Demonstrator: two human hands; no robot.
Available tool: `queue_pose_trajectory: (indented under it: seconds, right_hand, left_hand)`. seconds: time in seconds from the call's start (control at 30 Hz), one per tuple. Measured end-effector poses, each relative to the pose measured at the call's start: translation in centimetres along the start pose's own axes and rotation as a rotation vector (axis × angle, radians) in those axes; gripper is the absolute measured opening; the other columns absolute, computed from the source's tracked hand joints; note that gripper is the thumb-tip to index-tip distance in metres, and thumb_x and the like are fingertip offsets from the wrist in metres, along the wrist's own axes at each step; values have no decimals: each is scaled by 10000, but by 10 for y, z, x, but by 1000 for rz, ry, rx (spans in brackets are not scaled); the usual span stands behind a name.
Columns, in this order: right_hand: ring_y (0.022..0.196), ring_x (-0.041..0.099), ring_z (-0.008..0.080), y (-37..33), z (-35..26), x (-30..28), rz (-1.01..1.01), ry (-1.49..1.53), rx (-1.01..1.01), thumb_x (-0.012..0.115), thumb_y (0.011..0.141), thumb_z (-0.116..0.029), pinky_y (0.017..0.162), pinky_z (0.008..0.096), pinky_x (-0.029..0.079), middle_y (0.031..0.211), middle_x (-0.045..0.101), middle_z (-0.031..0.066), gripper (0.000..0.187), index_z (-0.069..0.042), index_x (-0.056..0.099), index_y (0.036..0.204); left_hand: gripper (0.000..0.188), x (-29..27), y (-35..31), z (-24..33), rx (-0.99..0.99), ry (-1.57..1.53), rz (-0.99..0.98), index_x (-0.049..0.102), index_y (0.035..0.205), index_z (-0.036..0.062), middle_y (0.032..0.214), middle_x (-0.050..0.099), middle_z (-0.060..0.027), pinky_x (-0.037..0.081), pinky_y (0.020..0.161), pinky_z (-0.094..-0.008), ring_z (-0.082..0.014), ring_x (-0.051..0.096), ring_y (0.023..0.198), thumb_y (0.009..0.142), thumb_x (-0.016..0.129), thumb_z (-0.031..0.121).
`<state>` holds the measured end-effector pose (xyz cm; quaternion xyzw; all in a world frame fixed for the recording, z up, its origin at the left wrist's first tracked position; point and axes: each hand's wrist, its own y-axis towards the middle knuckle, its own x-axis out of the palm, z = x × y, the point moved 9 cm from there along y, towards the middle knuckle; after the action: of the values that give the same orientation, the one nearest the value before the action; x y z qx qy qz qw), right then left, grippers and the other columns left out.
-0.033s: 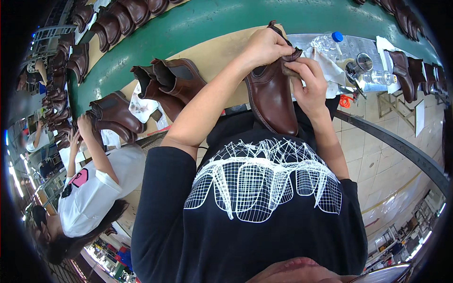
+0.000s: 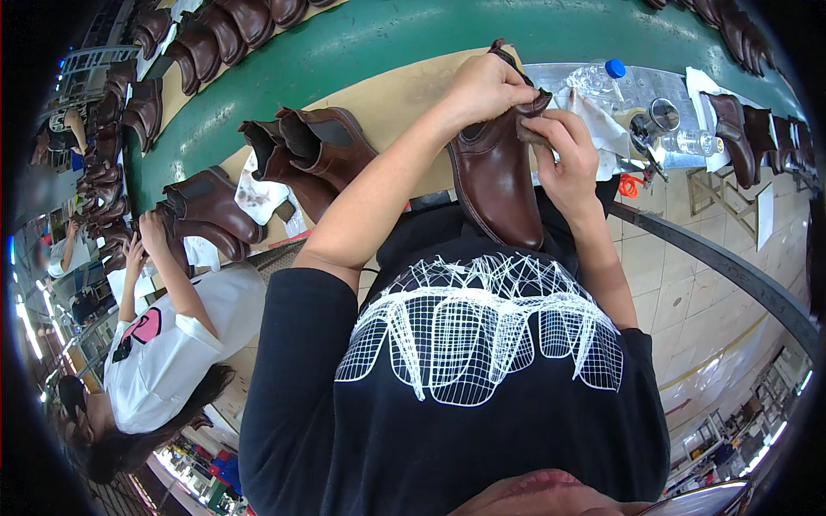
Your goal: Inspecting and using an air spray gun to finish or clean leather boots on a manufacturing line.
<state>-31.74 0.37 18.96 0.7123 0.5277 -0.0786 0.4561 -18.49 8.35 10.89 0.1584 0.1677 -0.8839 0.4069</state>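
A dark brown ankle boot (image 2: 497, 185) stands with its toe toward me at the edge of the bench. My left hand (image 2: 489, 88) is closed on the upper rim of its shaft, thumb and fingers pinching the leather. To the right of the shaft, my right hand (image 2: 568, 155) pinches a small grey-brown pad or folded cloth (image 2: 532, 132) close against the boot's collar. Whether the pad touches the leather I cannot tell. The inside of the shaft is mostly hidden by my left hand.
A bottle with a blue cap (image 2: 614, 68), a stained white cloth (image 2: 602, 120) and a clear bottle (image 2: 688, 141) lie on the metal plate (image 2: 641, 86) at right. More brown boots (image 2: 323, 146) stand left. A co-worker's hands (image 2: 146, 236) work at far left.
My right hand has shifted very slightly right and down with the pad. My left hand and the boot look unmoved. The co-worker's arms have moved a little.
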Motion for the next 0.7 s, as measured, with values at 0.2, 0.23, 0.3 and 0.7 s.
queue_pose_trajectory:
  seconds: [0.2, 0.23, 0.3, 0.7]
  right_hand:
    - [868, 619, 299, -1, 5, -9, 8, 66, 115, 687, 719, 71, 749, 382, 506, 940, 626, 105, 271, -53, 686, 961]
    - [869, 621, 302, 3, 0, -9, 42, 67, 81, 689, 724, 69, 751, 382, 507, 944, 627, 108, 264, -51, 685, 960]
    - [869, 626, 304, 2, 1, -2, 35, 39, 29, 696, 728, 60, 747, 377, 510, 953, 633, 111, 261, -53, 685, 963]
    - [803, 700, 259, -62, 105, -10, 163, 90, 521, 750, 830, -57, 704, 328, 535, 919, 691, 156, 306, -24, 614, 1102]
  left_hand:
    - [266, 3, 2, 1, -19, 39, -3, 784, 889, 62, 743, 714, -139, 524, 659, -340, -233, 680, 662, 763, 735, 292]
    - [267, 3, 3, 1, -27, 32, -4, 784, 891, 62, 749, 715, -143, 526, 663, -340, -238, 681, 666, 765, 734, 292]
    - [272, 5, 3, 4, -11, 44, 2, 783, 895, 60, 752, 715, -145, 527, 666, -338, -240, 683, 669, 765, 735, 294]
    - [233, 18, -3, -9, 28, -411, 19, 780, 985, 56, 847, 749, -47, 511, 662, -266, -100, 648, 701, 865, 742, 251]
